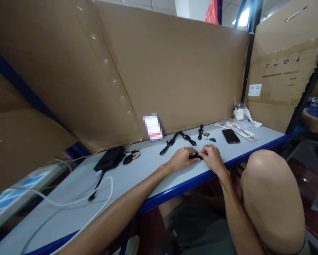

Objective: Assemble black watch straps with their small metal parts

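My left hand (pixel 182 158) rests near the front edge of the grey table, its fingers wrapped round a slim black part (pixel 195 156). The fingers of my right hand (pixel 212 156) are closed on the right end of the same part, and they partly cover it. Just behind my hands lie several long black pieces with rounded ends, such as one piece (pixel 168 144) on the left and another piece (pixel 200 132) farther back. A small black piece (pixel 212 139) and a little square piece (pixel 206 134) lie beside them.
A black phone (pixel 230 136) and clear plastic packaging (pixel 238 128) lie to the right. A blurred-out bright screen (pixel 153 127) leans on the cardboard wall (pixel 180 71). At left are a black case (pixel 110 158), a white cable (pixel 111 187) and a blue-white box (pixel 21 194).
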Demonstrator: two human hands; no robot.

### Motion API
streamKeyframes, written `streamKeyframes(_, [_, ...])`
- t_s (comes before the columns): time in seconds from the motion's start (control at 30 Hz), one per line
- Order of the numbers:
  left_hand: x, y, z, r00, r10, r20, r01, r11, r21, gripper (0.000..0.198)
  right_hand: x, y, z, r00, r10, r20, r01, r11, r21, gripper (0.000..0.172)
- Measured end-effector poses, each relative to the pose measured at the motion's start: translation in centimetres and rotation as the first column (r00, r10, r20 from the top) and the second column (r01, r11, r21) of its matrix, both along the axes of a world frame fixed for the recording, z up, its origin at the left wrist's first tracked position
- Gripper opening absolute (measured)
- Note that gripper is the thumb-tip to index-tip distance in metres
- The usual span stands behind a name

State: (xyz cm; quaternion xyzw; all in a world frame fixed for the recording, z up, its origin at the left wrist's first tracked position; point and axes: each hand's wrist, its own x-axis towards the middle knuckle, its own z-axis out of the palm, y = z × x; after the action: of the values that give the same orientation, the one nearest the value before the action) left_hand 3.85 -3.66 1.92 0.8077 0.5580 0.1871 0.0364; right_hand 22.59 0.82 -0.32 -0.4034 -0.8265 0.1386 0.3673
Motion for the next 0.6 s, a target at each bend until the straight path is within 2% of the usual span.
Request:
streamKeyframes(0.2, [0.1, 0.0, 0.1, 0.997, 0.05, 0.063, -0.048, 0.998, -0.036, 0.033, -0.8, -0.1, 0.0, 0.998, 0.029, 0.052, -0.035, 0.993, 0.117, 0.018])
streamKeyframes(0.4, [0.1, -0.2, 0.3, 0.997, 0.053, 0.063, -0.051, 0.998, -0.038, 0.034, -0.5, -0.3, 0.6, 0.992, 0.003, 0.123, -0.016, 0.995, 0.103, 0.015])
streamKeyframes(0.6, [0.1, -0.1, 0.2, 0.997, 0.053, 0.052, -0.051, 0.998, -0.04, 0.032, -0.5, -1.1, 2.0, 0.964, -0.007, 0.265, -0.027, 0.992, 0.123, 0.017])
